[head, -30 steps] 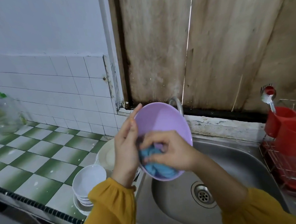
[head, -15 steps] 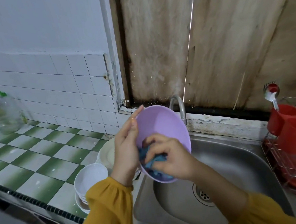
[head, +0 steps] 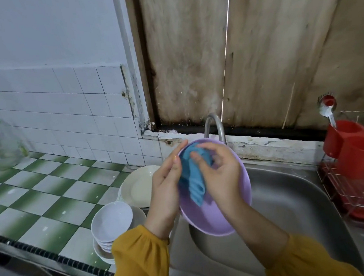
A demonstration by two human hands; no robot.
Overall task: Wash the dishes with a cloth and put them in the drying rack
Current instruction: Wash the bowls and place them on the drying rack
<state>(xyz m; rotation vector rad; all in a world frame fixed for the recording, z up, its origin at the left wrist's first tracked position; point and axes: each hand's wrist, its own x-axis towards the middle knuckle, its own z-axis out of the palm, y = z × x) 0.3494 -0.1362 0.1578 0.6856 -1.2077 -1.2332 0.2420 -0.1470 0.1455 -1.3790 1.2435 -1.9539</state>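
Observation:
A lilac plastic plate (head: 211, 219) is held tilted over the steel sink (head: 292, 212). My left hand (head: 165, 188) grips its left rim. My right hand (head: 219, 174) presses a blue cloth (head: 193, 179) against the upper inside of the plate. On the counter to the left stands a stack of small white bowls (head: 110, 223), with white plates (head: 137, 187) behind it. The red wire drying rack (head: 350, 189) stands at the right of the sink, holding red cups (head: 356, 148) and a spoon (head: 326, 112).
The curved tap (head: 214, 125) rises just behind the plate. A green and white checked tile counter (head: 42, 199) stretches to the left, with a clear plastic jar (head: 0, 144) at its far end. A wooden board wall stands behind the sink.
My right hand has slid the blue cloth from the lower part of the plate up to its top edge. The plate sits lower in view, and the tap now shows above it.

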